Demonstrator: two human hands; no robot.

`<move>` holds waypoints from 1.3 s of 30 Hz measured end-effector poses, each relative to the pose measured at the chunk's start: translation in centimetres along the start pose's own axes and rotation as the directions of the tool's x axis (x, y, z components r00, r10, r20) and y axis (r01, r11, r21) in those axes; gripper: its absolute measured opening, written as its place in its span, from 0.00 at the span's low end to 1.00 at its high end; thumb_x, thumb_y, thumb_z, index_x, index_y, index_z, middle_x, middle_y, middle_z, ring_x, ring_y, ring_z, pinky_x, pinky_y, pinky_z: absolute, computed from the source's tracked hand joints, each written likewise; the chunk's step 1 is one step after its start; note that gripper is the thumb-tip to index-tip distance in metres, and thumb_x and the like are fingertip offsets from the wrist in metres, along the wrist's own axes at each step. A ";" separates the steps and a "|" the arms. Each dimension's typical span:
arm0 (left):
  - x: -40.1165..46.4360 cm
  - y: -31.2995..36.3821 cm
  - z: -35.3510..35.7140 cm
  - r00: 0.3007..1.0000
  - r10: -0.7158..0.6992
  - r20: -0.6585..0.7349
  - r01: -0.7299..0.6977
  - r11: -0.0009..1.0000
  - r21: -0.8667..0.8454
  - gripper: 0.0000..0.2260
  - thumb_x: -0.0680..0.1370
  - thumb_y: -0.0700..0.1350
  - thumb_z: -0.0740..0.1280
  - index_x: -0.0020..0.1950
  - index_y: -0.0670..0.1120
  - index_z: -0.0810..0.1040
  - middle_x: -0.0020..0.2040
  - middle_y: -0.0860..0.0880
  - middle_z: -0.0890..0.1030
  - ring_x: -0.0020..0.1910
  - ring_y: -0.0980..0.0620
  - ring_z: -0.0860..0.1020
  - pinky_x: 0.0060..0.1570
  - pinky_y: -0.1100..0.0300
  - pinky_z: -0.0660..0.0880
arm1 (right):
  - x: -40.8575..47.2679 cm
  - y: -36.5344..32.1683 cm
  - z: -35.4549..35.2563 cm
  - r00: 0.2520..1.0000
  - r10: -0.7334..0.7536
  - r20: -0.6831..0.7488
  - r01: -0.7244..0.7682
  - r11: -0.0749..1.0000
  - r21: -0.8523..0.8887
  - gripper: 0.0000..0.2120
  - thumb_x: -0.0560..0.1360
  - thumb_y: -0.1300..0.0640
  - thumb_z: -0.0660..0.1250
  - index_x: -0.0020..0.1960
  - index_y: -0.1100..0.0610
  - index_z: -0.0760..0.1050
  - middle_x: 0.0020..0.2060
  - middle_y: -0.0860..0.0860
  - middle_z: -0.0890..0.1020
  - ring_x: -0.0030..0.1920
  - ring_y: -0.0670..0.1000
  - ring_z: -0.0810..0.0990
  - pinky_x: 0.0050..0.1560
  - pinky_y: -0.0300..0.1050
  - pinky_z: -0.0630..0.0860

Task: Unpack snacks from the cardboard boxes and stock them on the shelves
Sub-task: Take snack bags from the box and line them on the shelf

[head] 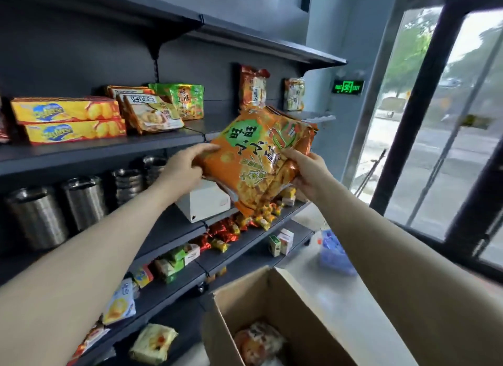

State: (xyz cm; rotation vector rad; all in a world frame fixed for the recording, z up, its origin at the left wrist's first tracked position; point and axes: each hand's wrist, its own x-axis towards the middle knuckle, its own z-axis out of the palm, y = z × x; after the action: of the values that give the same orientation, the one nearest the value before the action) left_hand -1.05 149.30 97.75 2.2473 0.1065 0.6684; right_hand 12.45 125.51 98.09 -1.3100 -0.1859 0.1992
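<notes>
A large orange snack bag with green print is held in the air in front of the dark shelves. My left hand grips its left edge and my right hand grips its right edge. The bag sits level with the front edge of the second shelf. Below, an open cardboard box stands at the bottom middle, with more snack bags inside it.
The second shelf carries yellow biscuit boxes, orange and green packs and two upright bags farther right. Metal tins and a white box sit one shelf down. Small candies and packs fill lower shelves. A window is at right.
</notes>
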 end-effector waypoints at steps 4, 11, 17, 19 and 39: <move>3.6 5.5 6.4 0.981 -0.193 -0.020 0.189 0.973 -0.135 0.26 0.79 0.57 0.64 0.77 0.56 0.64 0.67 0.47 0.77 0.65 0.43 0.74 0.67 0.45 0.70 | 2.4 -1.4 -8.4 0.998 -0.024 0.061 0.021 0.998 0.057 0.16 0.75 0.62 0.73 0.60 0.63 0.73 0.44 0.57 0.85 0.38 0.53 0.86 0.43 0.51 0.84; 9.0 12.5 21.3 0.885 -0.374 0.278 0.444 0.858 -0.260 0.44 0.47 0.71 0.79 0.58 0.51 0.79 0.49 0.47 0.86 0.49 0.43 0.84 0.51 0.43 0.81 | 7.7 -4.2 -22.9 0.983 0.018 0.184 -0.012 0.999 -0.035 0.18 0.77 0.61 0.71 0.64 0.63 0.72 0.49 0.57 0.85 0.46 0.55 0.86 0.46 0.53 0.84; 14.6 15.8 33.9 0.968 -0.164 0.188 0.184 0.979 -0.090 0.36 0.62 0.56 0.82 0.66 0.52 0.71 0.56 0.52 0.80 0.55 0.48 0.80 0.53 0.55 0.77 | 13.7 -6.0 -35.3 0.974 -0.219 0.061 0.186 0.611 -0.769 0.48 0.71 0.53 0.78 0.80 0.50 0.50 0.72 0.57 0.69 0.70 0.58 0.72 0.69 0.60 0.71; 16.5 16.6 37.2 0.980 -0.070 0.188 0.046 0.991 0.129 0.34 0.64 0.59 0.80 0.67 0.55 0.71 0.57 0.55 0.79 0.54 0.50 0.78 0.51 0.57 0.75 | 15.7 -7.0 -38.9 0.952 -0.279 0.128 0.273 0.575 -0.771 0.51 0.71 0.52 0.78 0.82 0.47 0.47 0.77 0.54 0.62 0.74 0.54 0.66 0.74 0.55 0.64; 26.8 26.1 63.6 0.956 0.063 0.286 -0.116 0.978 0.171 0.27 0.65 0.56 0.80 0.61 0.63 0.75 0.53 0.66 0.77 0.50 0.61 0.76 0.48 0.63 0.71 | 33.2 -10.9 -64.3 0.962 -0.033 0.271 0.209 0.728 -0.653 0.11 0.78 0.57 0.71 0.60 0.52 0.81 0.52 0.55 0.85 0.50 0.55 0.86 0.43 0.54 0.84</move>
State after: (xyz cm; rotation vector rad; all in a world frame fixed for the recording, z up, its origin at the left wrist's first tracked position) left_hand 50.12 96.50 91.92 2.5164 -0.0771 0.3937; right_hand 60.98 70.85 93.46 -2.0024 -0.5993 0.1840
